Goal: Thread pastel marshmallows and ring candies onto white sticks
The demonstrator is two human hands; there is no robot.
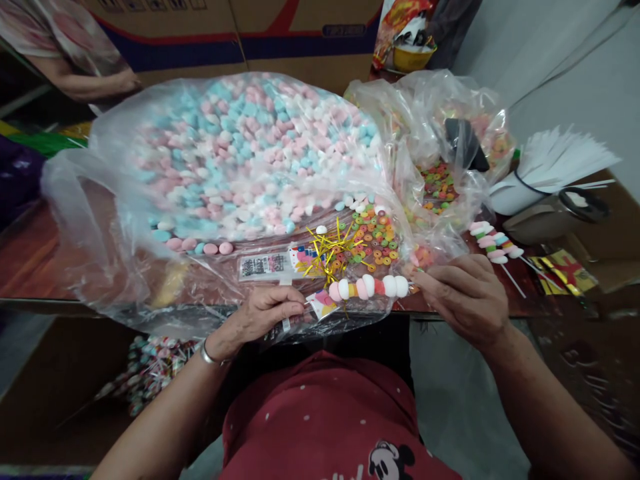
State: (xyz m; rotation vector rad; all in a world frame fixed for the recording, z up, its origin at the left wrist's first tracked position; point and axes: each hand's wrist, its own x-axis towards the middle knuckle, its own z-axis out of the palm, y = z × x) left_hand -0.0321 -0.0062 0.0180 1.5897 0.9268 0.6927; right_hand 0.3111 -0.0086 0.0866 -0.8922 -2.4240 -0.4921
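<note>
My left hand (265, 312) is closed, pinching the left end of a candy skewer (370, 288) beside a small printed label (323, 304). White and pink marshmallows and colored gummy rings are threaded on the skewer, which lies level above the table's front edge. At its right end the fingers of my right hand (463, 297) are pinched around the tip; the exact contact is partly hidden. Just behind the skewer are gold twist ties (333, 253) and loose gummy rings (377, 237). A large clear bag of pink, white and blue marshmallows (260, 147) spreads across the table.
On the right lie two candy skewers (495, 241), with a container of white sticks (520, 190) and a dark jar (555, 217) behind. Bagged gummy rings (440, 183) sit nearby. Many skewers (155, 363) fill a low box at lower left. Another person's arm (85, 83) shows at upper left.
</note>
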